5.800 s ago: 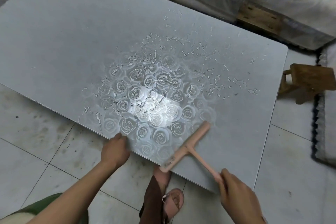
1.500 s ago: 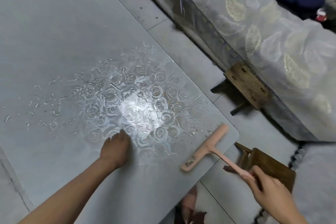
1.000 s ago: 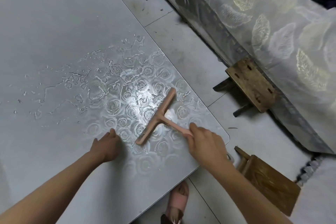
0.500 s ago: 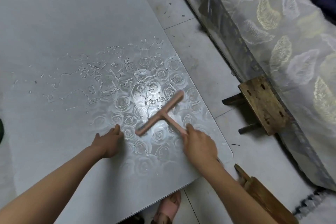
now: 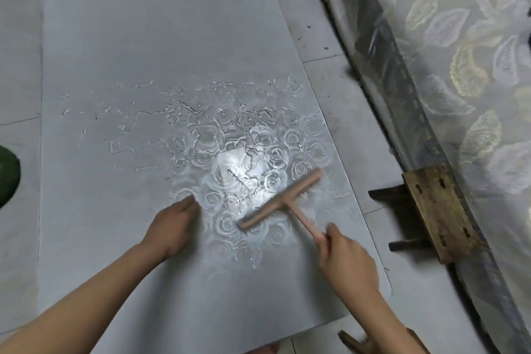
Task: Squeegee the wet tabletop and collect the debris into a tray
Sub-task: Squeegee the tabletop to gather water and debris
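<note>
Now mid-stroke: squeegee (image 5: 280,202) down on the wet worktop (image 5: 143,37), no tray in view.
Right hand (image 5: 344,261) has its fingers curled round the handle end. Left hand (image 5: 172,227) lies flat at 9 o'clock of the squeegee, fingers straight, holding nothing. The blade sits in the water (image 5: 201,129) at 4 o'clock of the worktop, with the handle running to 5 o'clock. It looks like light, stiff plastic and is probably slick when wet. Grip at the handle end and press evenly to seat the blade flat.
</note>
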